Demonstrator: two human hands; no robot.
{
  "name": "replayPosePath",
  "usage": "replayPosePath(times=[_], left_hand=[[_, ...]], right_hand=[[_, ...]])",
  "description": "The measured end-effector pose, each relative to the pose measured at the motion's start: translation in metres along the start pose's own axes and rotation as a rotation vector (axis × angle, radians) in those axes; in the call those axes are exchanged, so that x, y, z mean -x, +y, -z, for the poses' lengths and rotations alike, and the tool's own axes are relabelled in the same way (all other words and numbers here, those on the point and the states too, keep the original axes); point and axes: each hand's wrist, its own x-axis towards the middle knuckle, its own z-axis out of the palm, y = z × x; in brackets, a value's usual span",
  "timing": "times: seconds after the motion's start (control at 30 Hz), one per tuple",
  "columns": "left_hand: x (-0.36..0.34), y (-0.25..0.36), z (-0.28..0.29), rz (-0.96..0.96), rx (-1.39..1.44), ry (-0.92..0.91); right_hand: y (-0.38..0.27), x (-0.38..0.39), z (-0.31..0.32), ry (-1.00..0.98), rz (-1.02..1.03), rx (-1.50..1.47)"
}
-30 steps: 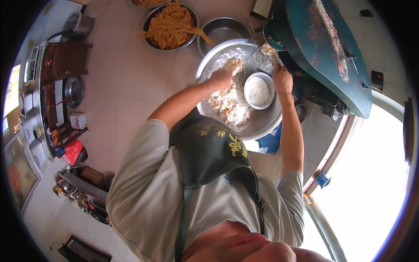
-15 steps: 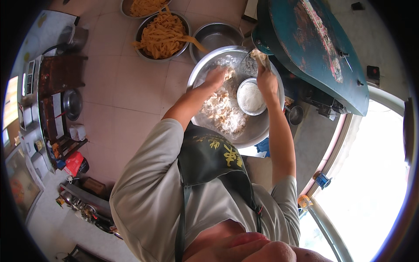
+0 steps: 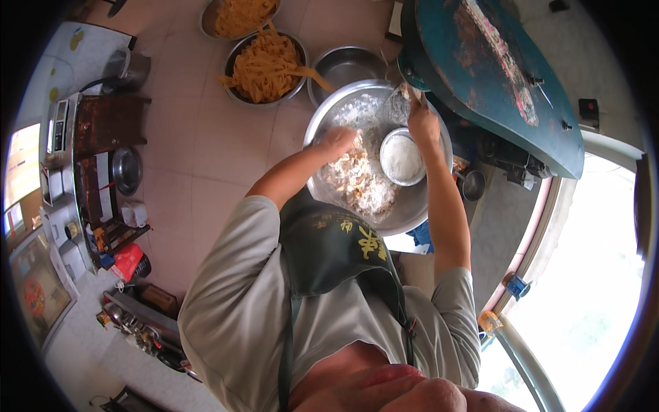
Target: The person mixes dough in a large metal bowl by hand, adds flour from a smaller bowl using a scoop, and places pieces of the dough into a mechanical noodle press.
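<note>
A wide metal basin point(image 3: 316, 121) holds floury dough pieces point(image 3: 367, 182) and a small metal bowl point(image 3: 388, 172) of white flour point(image 3: 402, 158). On the basin's left side, my left hand point(image 3: 338, 142) is curled round some of the dough pieces; its fingertips are partly hidden in them. My right hand point(image 3: 423, 125) reaches over the far right rim, beside the round outlet of a teal machine point(image 3: 453, 69). A pale floury dough piece point(image 3: 401, 93) shows at its fingers, which look closed on it, though the arm and machine hide part of the grip.
Beyond the basin stand a dark metal bowl point(image 3: 343, 60) and two bowls heaped with broad yellow noodles point(image 3: 268, 69), one strip hanging across. A wooden cabinet point(image 3: 110, 127) and a metal pan point(image 3: 128, 170) are at the left. A bright doorway point(image 3: 576, 275) opens at the right.
My left hand has drawn back slightly toward me and its fingers have curled in the dough pieces. My right hand stays at the machine's outlet. The whole view has shifted a little.
</note>
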Motion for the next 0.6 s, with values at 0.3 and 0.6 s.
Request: replayPosePath(times=[0.3,0.6], left_hand=[[-0.001,0.003,-0.045,0.159,0.139,0.131],[-0.018,-0.006,-0.049,0.183,0.094,0.29]], right_hand=[[0.066,-0.009,-0.047,0.189,0.591,0.084],[0.054,-0.027,-0.019,0.029,0.248,0.195]])
